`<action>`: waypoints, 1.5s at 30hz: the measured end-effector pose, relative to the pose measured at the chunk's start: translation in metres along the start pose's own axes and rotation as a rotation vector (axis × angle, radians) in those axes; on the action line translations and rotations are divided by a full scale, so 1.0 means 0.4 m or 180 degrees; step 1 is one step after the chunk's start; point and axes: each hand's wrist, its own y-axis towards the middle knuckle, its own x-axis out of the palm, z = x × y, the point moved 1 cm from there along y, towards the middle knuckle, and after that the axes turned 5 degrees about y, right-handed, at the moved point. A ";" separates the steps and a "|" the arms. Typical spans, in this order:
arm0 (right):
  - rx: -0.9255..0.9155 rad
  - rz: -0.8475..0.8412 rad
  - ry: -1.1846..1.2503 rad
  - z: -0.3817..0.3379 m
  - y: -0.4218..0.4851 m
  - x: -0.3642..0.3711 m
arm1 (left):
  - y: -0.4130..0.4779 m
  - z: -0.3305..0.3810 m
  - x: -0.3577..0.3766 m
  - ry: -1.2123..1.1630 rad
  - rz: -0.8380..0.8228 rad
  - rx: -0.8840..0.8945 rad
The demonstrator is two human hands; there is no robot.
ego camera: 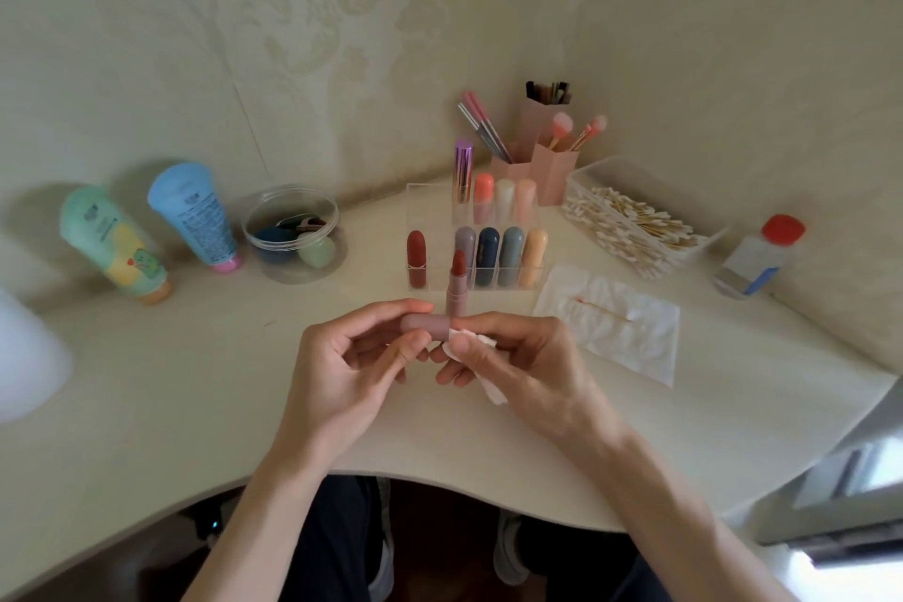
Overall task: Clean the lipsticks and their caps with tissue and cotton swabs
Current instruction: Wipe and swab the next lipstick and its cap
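cream table (195,381) | green tube (115,244), blue tube (193,213), jar (293,235) | clear organizer (424,210), open lipstick (457,284) | swab tray (616,171), tissue sheet (635,345), bottle (755,259)

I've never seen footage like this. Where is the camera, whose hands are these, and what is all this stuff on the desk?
There is no machine here: a person wears a wide-angle camera on the head, so this single picture looks down at their own hands. The left hand holds a dusky pink cap; the right hand pinches a piece of tissue against one end of it. The uncapped lipstick stands upright on the desk just behind. Further back are a clear organizer of lipsticks and, to its right, a tray of cotton swabs and a tissue sheet with one used swab on it.
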 end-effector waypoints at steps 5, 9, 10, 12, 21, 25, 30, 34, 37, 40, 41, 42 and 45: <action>-0.0214 0.0103 -0.0179 0.005 -0.004 0.001 | -0.003 -0.003 0.004 0.0086 -0.0070 -0.0024; -0.0356 0.0352 -0.0345 0.003 -0.009 0.011 | 0.000 0.010 0.006 0.0052 -0.0204 -0.0189; -0.0390 0.0423 -0.0431 0.000 -0.011 0.013 | 0.002 0.013 0.006 0.0032 -0.0266 -0.0249; -0.0504 0.0488 -0.0639 -0.005 -0.015 0.016 | 0.009 0.015 0.001 0.0001 -0.0356 -0.0436; -0.0200 0.0150 -0.0426 0.014 -0.002 0.004 | 0.007 -0.003 0.001 0.0102 -0.0099 -0.0196; -0.0084 0.0105 -0.0207 0.020 0.000 -0.003 | 0.004 -0.012 0.010 0.0341 0.0121 -0.0019; -0.0316 0.0168 -0.0557 0.004 -0.016 0.010 | 0.010 -0.002 0.007 0.0142 -0.0283 -0.0252; -0.0503 0.0339 -0.0944 0.001 -0.020 0.012 | 0.016 -0.002 0.005 0.0040 -0.0513 -0.0384; -0.0398 0.0282 -0.1020 0.013 -0.017 0.010 | 0.013 -0.011 0.009 0.0112 -0.0368 -0.0263; -0.0197 0.0223 -0.0825 0.023 -0.009 0.000 | 0.009 -0.018 0.003 0.0310 -0.0218 -0.0124; -0.0164 0.0185 -0.0760 0.024 -0.008 -0.004 | 0.007 -0.017 0.003 0.0446 -0.0152 -0.0060; -0.0155 0.0134 -0.0694 0.021 -0.008 -0.007 | 0.004 -0.018 0.002 0.0612 -0.0069 0.0027; -0.0223 0.0128 -0.0614 0.009 -0.011 -0.002 | 0.000 -0.005 0.011 0.0685 0.0058 0.0117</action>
